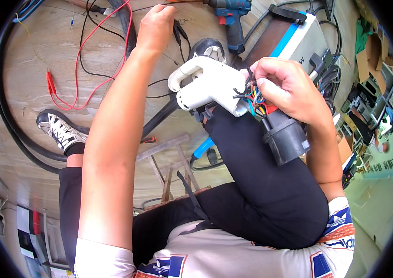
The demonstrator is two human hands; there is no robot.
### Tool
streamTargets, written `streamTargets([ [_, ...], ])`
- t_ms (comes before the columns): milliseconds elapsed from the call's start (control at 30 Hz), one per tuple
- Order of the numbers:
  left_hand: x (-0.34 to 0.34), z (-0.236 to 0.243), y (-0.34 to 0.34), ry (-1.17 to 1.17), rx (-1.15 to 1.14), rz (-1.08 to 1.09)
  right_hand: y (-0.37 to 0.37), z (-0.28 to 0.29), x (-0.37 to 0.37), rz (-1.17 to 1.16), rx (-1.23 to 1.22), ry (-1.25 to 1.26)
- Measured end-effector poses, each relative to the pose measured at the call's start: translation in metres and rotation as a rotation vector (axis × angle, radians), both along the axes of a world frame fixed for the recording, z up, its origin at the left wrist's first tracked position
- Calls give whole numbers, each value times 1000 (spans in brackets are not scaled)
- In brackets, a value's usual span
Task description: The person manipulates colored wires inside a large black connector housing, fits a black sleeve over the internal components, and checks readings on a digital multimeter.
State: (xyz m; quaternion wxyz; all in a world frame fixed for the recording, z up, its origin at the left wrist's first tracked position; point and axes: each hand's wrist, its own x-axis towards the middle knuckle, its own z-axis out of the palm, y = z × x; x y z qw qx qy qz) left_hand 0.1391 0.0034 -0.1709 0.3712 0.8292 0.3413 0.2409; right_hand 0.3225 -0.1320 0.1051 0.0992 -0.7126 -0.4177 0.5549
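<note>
A white pistol-shaped housing (212,83) with a loop handle rests by my raised knee. Coloured wires (257,98) come out of its open end and lead to a black cylindrical connector head (287,141) lying against my thigh. My right hand (284,85) is closed over these wires, thumb and forefinger pinched together on the bundle. Stretched far forward, my left hand (156,28) is closed, its fingertips turned away, so what they hold is hidden. Beside it are black clip leads (180,32) on the floor.
A blue and black power drill (234,28) lies ahead, next to a white box with a blue stripe (298,34). Red test leads (51,84) and thick black cables (13,125) curve over the floor at left. A wooden frame (165,162) is below my knee.
</note>
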Motion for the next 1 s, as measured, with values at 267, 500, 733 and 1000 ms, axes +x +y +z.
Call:
streamTargets([
  [267,-4,11,-2,44,-705,247,-4,-5,0,-13,34,25],
  [500,-18,31,0,-289,-1331,403,-6,-3,1,0,44,17],
  [733,-48,97,-14,-207,-1169,126,-9,-3,5,-98,-74,94],
  [1000,-47,193,-91,-227,-992,-62,-11,-9,3,-207,-77,238],
])
